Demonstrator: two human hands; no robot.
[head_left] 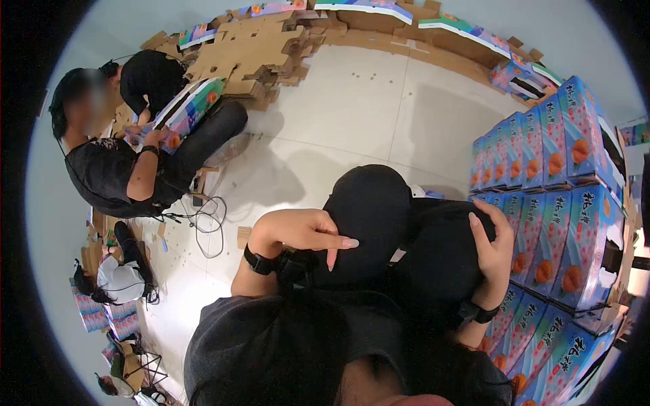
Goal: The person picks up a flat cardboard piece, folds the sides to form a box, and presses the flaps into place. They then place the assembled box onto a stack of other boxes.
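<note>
My left hand (308, 232) rests by my left thigh, which is in black trousers (372, 203). Its index finger points out to the right, another finger hangs down, and nothing is in it. My right hand (496, 247) lies over the outer side of my right knee, fingers apart and holding nothing. Close beside it stand stacked blue and pink printed cartons (535, 216) with a peach picture on each. A dark wristband is on each of my wrists.
At the upper left a seated person (101, 169) holds a printed carton (186, 115); another person sits behind. Flattened cardboard (244, 54) lies in piles along the back. A cable (210, 227) loops on the tiled floor (345, 101). More people sit at the lower left.
</note>
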